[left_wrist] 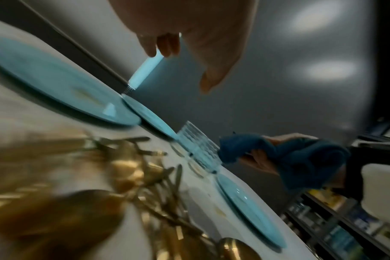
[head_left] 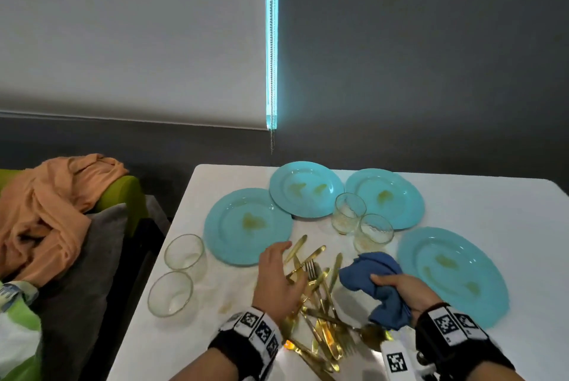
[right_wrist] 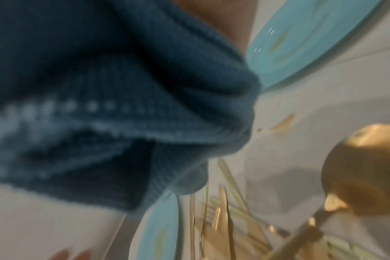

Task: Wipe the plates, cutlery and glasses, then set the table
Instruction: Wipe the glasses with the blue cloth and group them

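gold cutlery (head_left: 317,303) lies in a loose heap at the near middle of the white worktop (head_left: 492,211), knives, forks and spoons crossing one another. left hand (head_left: 278,279) hovers over the heap's 9 o'clock side with fingers spread and relaxed, grasping nothing; whether the fingertips touch the metal cannot be told. right hand (head_left: 403,289) is at the heap's 3 o'clock side, fingers curled round a bunched blue cloth (head_left: 377,285) held just above the worktop. four turquoise plates, each with yellowish smears, ring the heap: one at 11 o'clock (head_left: 248,226), one at 12 o'clock (head_left: 306,188) with its rim overlapping the first, one at 1 o'clock (head_left: 385,197), and one at 3 o'clock (head_left: 452,276) just beyond the cloth. two ribbed glasses (head_left: 361,222) stand upright side by side between the 1 o'clock plate and the cloth. two plain glasses (head_left: 177,274) stand at 9 o'clock near the worktop's left edge. orange fabric (head_left: 52,211) is draped over a green seat (head_left: 126,192) further out at 9 o'clock.
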`<state>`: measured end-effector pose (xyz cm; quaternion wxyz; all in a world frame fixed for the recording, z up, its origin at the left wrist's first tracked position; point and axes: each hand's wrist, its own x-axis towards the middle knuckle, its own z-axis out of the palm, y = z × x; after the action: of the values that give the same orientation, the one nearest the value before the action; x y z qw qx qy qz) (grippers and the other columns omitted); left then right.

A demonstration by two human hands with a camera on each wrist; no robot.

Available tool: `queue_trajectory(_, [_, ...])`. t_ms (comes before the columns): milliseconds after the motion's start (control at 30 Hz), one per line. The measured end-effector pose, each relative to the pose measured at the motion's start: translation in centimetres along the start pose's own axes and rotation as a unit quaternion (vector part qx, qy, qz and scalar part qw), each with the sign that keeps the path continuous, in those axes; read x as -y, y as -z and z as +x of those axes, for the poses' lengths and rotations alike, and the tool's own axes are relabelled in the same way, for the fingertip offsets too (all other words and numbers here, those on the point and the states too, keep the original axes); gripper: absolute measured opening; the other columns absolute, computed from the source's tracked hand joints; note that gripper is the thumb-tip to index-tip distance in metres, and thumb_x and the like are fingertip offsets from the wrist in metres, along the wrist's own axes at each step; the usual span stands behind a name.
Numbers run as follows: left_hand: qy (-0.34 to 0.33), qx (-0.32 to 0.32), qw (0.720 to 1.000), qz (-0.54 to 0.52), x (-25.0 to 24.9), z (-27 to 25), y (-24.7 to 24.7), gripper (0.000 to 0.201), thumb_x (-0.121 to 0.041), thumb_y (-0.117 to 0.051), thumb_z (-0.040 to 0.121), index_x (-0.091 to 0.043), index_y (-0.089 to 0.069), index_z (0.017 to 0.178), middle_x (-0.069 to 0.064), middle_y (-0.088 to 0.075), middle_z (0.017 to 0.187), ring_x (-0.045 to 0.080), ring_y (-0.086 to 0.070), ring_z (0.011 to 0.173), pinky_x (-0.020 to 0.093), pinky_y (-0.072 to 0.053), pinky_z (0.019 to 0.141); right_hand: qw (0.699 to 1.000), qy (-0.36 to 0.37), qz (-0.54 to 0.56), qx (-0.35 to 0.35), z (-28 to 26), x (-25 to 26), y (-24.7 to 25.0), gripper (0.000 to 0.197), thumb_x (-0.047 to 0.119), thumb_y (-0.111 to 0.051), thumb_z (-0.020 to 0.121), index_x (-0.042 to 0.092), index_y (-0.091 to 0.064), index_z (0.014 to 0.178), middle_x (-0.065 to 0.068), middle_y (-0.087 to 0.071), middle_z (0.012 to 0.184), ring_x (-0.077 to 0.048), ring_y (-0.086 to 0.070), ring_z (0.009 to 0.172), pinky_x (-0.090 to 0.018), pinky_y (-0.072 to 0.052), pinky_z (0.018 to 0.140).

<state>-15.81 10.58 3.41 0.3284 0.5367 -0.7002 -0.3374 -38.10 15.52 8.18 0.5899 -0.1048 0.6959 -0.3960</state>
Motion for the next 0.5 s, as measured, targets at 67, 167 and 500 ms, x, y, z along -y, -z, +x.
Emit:
queue_trajectory(67, [0.024,0.063,0.998,0.006,-2.1,1.9,-4.6,0.064,-0.033,-0.070,0.079,-0.012,-0.040,0.132,-0.003,-0.038,0.126,0.010,-0.039,0.122,0.021,-0.031,0.108,0.999,0.008,0.031,-0.012,0.7,0.7,2.6,0.004,-0.001,-0.052,0.089,-0.003,-0.056,0.090,-0.011,-0.059,0.048,-0.017,-0.057,0.036,-0.022,-0.048,0.038])
queue_trajectory(167, [0.125,0.126,0.982,-0.059,-4.5,4.5,-10.1,0.084,-0.025,-0.079,0.072,-0.008,-0.032,0.139,0.004,-0.037,0.136,0.016,-0.039,0.130,0.016,-0.032,0.102,0.996,0.026,0.083,-0.021,1.7,1.9,6.5,0.017,-0.005,-0.049,0.090,0.003,-0.054,0.104,-0.018,-0.062,0.081,-0.029,-0.062,0.059,-0.031,-0.056,0.046])
queue_trajectory(500, [0.268,-0.031,0.955,-0.125,-7.5,7.6,-20.8,0.111,-0.024,-0.095,0.039,-0.002,-0.042,0.133,0.014,-0.052,0.129,0.030,-0.048,0.123,0.041,-0.038,0.107,0.995,0.040,0.089,-0.005,4.7,5.4,15.8,0.020,-0.012,-0.049,0.087,0.003,-0.058,0.096,-0.017,-0.062,0.086,-0.030,-0.057,0.073,-0.032,-0.057,0.050])
